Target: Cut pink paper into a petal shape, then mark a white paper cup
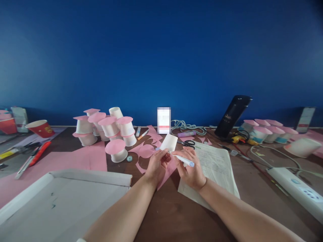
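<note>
My left hand (159, 163) is closed at the near end of a small white paper cup (169, 142), which lies tilted just beyond the fingers. A white pen (185, 160) with a pale blue end is pinched in my right hand (190, 167). Its tip points left and meets the left fingertips near the cup's edge; the exact contact is too small to make out. Under the hands lie pink paper scraps (146, 151) with rounded cutouts. A printed sheet (214, 164) lies partly beneath my right hand, with black-handled scissors (188, 144) at its far edge.
At left are stacked white cups with pink discs (115, 147), a pink sheet (75, 158), a box cutter (39, 154) and a grey tray-like board (75, 205). A phone (164, 120) stands ahead. Rightward are a black flask (233, 116), cables and a power strip (297, 188).
</note>
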`<action>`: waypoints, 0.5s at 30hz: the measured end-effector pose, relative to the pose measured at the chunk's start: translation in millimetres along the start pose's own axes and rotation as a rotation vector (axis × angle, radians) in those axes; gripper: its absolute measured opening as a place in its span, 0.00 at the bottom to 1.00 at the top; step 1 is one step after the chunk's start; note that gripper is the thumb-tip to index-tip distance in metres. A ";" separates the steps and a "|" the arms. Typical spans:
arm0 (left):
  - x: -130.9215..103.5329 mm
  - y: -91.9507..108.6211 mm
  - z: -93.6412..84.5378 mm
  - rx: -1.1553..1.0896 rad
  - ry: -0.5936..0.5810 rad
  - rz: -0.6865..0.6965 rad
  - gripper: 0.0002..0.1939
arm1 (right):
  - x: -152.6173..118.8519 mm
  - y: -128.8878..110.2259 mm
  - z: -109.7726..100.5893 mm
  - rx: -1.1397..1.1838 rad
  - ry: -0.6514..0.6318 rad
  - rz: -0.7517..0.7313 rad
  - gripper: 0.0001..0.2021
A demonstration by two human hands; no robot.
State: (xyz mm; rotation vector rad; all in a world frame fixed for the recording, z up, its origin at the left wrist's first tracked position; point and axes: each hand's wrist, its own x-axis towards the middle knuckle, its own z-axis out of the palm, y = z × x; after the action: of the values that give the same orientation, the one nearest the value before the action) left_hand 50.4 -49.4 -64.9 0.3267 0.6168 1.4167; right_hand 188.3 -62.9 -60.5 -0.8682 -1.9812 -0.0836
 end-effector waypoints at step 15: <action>0.3 -0.5 0.4 0.036 0.029 0.007 0.08 | 4.6 3.9 -2.7 -0.006 0.144 0.115 0.08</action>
State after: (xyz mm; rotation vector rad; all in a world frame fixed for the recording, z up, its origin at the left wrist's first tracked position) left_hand 51.0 -49.1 -65.0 0.3373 0.6659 1.4201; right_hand 191.2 -58.5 -56.4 -0.9518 -1.7950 -0.0831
